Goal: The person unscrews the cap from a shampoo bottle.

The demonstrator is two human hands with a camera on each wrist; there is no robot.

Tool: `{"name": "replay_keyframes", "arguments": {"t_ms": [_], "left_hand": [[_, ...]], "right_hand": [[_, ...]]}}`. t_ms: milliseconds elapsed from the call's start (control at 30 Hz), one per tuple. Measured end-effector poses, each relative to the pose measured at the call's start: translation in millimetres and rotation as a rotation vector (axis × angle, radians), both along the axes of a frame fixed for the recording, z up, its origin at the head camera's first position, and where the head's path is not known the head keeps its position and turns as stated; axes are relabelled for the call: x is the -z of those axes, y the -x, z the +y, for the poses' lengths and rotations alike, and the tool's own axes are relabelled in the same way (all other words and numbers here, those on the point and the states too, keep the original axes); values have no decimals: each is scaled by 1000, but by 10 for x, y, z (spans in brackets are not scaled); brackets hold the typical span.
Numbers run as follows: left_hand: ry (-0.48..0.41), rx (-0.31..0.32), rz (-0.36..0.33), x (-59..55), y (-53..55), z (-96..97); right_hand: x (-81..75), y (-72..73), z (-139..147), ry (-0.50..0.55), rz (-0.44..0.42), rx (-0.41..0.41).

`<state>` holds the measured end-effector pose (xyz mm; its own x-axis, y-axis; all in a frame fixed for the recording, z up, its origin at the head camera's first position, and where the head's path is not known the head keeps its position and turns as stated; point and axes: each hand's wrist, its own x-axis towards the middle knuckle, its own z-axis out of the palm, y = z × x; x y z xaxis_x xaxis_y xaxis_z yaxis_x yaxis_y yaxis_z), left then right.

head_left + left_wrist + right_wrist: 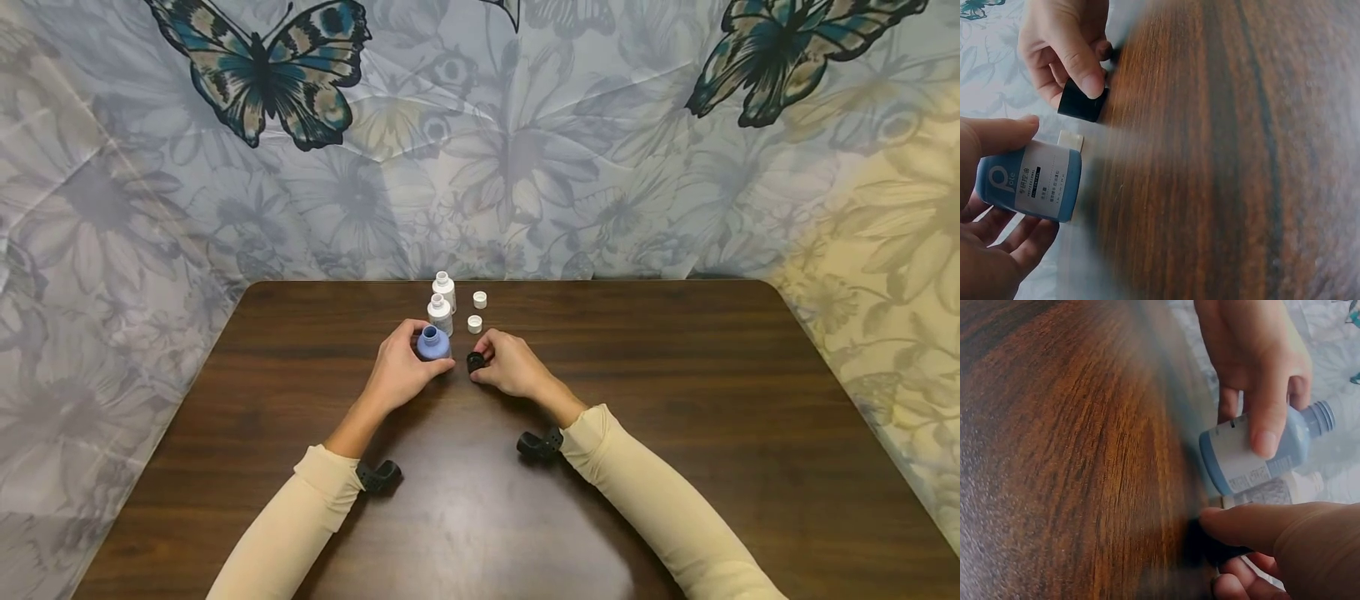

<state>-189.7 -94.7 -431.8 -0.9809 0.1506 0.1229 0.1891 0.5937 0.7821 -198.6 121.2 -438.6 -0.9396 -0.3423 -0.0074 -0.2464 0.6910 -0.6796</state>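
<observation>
My left hand point(397, 367) grips an open blue bottle point(433, 343) round its sides, thumb on the near side; the bottle is upright. Its white label with printed text faces the left wrist camera, and the bare threaded neck shows in the right wrist view. Just to the right, my right hand point(513, 367) pinches a black cap point(476, 362) between thumb and fingers, low over the table. The cap is apart from the bottle. In the right wrist view the right thumb and fingers partly cover the cap point(1213, 547).
Two uncapped white bottles, a nearer one point(440, 317) and a farther one point(444, 287), stand in line behind the blue bottle. Beside them lie two white caps, one nearer point(475, 324) and one farther point(480, 299). The brown table point(675, 358) meets a patterned cloth backdrop point(525, 167).
</observation>
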Motion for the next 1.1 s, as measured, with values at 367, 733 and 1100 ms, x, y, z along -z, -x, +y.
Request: {"name": "replay_keyframes", "arguments": {"t_ms": [367, 733, 1100], "left_hand": [[20, 15, -6, 20, 83, 132], [-5, 55, -55, 41, 151, 274], [-139, 16, -37, -113, 19, 70]], "right_hand": [[-10, 44, 148, -39, -27, 12], [-22, -13, 335, -50, -36, 24], [-133, -25, 316, -72, -24, -84]]}}
